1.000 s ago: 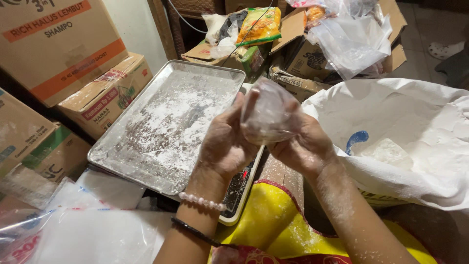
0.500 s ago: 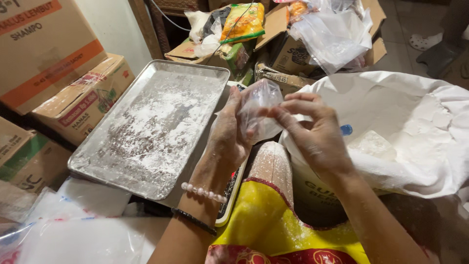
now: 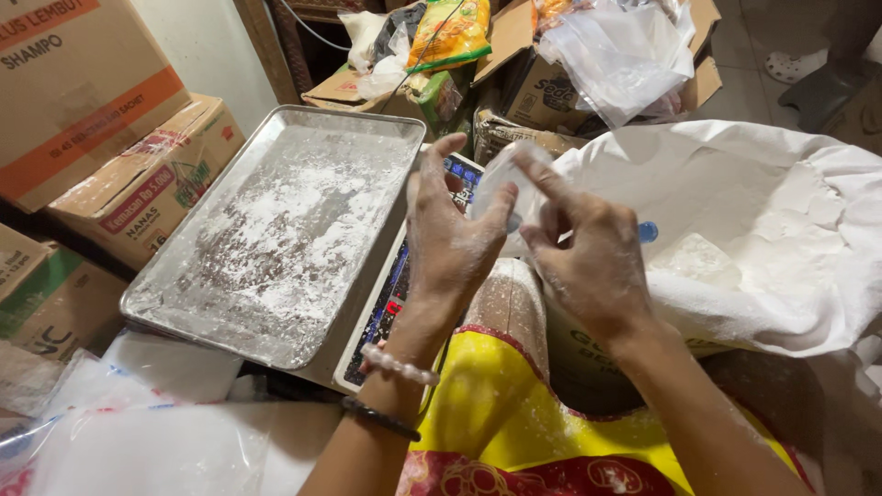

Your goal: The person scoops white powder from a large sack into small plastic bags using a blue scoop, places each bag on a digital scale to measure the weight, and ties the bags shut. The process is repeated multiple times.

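— Both hands have dropped a little since the earlier frame, and the bag has turned so it sits higher between the fingertips.

— How do they stand now?

— Left hand (image 3: 450, 243) is raised with the fingers spread loosely, thumb and forefinger pinching one edge of the small clear bag (image 3: 503, 184). Right hand (image 3: 588, 253) pinches the other edge, forefinger stretched out over the top. Both are dusted white.

— Nearest things?

— Yellow cloth (image 3: 514, 413) over the lap, at the bottom. On the left wrist, a bead bracelet (image 3: 398, 365) and a dark band (image 3: 378, 418). Loose plastic sheets (image 3: 138, 441) lie at lower left.

— And under the hands?

— Just below the left hand, a scale (image 3: 381, 321), with a metal tray (image 3: 276, 234) resting on it, powdered with flour. To the right, touching the right forearm's side, a big white sack (image 3: 763, 230) open with flour inside.

— Farther off?

— Cardboard boxes (image 3: 92, 119) stacked at left; at the top, open cartons (image 3: 542, 83) with clear plastic bags (image 3: 625, 50) and a yellow packet (image 3: 450, 32). A sandal (image 3: 790, 66) sits on the floor, top right.
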